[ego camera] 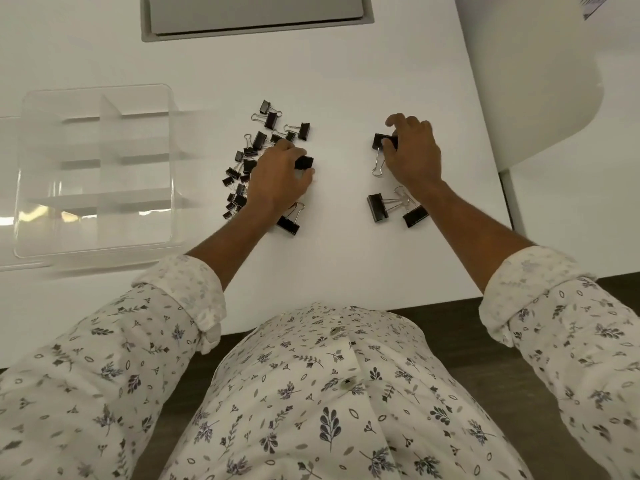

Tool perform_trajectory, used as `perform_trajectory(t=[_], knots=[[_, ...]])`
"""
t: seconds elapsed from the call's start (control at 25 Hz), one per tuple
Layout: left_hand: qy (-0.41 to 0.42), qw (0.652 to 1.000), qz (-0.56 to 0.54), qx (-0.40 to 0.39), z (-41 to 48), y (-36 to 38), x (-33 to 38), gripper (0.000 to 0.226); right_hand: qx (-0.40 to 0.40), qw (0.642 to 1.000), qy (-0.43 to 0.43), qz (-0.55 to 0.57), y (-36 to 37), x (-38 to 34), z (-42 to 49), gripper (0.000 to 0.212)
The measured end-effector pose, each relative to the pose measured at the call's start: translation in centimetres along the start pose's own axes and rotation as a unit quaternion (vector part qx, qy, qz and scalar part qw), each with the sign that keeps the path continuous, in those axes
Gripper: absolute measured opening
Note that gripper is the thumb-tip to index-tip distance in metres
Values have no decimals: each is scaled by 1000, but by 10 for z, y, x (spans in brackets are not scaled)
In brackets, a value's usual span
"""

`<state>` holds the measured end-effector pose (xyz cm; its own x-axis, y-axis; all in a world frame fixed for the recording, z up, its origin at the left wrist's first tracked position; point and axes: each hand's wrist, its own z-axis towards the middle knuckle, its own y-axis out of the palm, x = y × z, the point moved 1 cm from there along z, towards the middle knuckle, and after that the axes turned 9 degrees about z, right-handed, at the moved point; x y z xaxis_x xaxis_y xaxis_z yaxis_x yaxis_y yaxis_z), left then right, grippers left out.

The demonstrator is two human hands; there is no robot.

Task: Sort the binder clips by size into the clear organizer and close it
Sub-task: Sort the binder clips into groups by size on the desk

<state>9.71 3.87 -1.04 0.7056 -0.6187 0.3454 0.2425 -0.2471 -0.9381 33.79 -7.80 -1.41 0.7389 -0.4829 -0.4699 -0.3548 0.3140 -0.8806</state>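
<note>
Tabletop (346, 81) is white and smooth, so clips can be slid, not lifted. Clear organizer (93, 168), hard plastic with divider walls, is parked at 9 o'clock, nothing seen inside. Mixed pile (249, 157) of black steel clips with wire loops is heaped centre; two large clips (396, 209) are set at 4 o'clock. Left hand (280, 178) grip is closed on a black clip (304, 162), right hand (412, 150) grip on a big clip (382, 140); sizes are probably best kept well apart first.
</note>
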Motion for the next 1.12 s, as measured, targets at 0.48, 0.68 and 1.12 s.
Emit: perform_trajectory(t=[0.48, 0.68, 1.12], knots=[[-94, 979, -175, -34, 38, 23, 107, 37, -155, 984, -83, 21, -18, 73, -4, 53], [-114, 984, -126, -63, 43, 43, 126, 40, -159, 984, -70, 45, -29, 90, -6, 50], [-64, 997, -16, -49, 36, 54, 135, 54, -176, 975, -101, 85, -38, 93, -37, 51]])
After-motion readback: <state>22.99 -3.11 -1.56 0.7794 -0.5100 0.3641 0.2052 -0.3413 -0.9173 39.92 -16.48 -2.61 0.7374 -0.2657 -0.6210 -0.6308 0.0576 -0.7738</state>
